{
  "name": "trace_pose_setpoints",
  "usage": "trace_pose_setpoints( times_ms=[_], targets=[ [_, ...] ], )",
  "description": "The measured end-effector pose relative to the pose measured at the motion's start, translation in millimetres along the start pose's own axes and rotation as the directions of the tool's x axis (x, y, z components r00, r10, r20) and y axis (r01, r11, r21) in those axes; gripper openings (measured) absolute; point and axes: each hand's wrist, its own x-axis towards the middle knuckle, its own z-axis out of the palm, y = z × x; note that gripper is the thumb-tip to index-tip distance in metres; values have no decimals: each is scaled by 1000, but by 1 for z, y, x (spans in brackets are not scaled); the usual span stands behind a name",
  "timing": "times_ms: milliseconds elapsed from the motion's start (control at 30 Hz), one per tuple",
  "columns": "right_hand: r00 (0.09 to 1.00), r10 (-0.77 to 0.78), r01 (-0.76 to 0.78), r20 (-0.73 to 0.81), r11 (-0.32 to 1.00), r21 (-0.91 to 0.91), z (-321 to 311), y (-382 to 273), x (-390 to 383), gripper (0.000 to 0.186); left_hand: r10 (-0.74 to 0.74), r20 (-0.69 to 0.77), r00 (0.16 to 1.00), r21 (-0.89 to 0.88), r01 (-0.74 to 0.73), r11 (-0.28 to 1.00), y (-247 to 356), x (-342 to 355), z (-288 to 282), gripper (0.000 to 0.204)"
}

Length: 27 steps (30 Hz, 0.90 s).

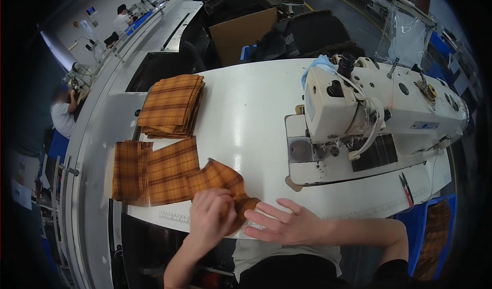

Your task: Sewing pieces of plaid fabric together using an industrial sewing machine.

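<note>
An orange and brown plaid fabric piece (221,177) lies bunched at the front edge of the white table, its near end folded and lifted. My left hand (211,213) is closed on that near end, the fingers curled into the cloth. Just to the right, my right hand (282,224) has its fingers apart, with the fingertips close to the cloth's right edge; whether they touch it I cannot tell. Left of the bunched piece lie a flat plaid panel (171,170) and a darker plaid pile (130,171). Behind them stands a thick stack of plaid pieces (170,104).
A white sewing machine (369,104) stands on the right of the table (246,99). Red-handled snips (406,190) lie near the right edge. A blue bin (410,220) with plaid cloth hangs low at right. Dark fabric heaps (312,35) sit beyond the table; other people work far left.
</note>
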Motion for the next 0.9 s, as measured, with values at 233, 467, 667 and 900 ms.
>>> trace_pose_setpoints(
  times_ms=[233,467,667,900],
  targets=[
    [827,267,-442,494,853,279,-41,-19,-62,72,234,339,911,-135,-199,971,60,-16,47,52],
    [873,229,-249,431,968,-10,-47,-29,-96,56,162,353,922,135,-221,966,32,-60,18,50],
    [834,493,-548,249,794,264,-51,-16,-82,50,-34,241,970,-159,74,985,9,-49,11,27],
    [662,726,-748,188,656,99,-37,-8,-62,39,-422,314,851,-254,503,826,0,-14,24,23]
  ],
)
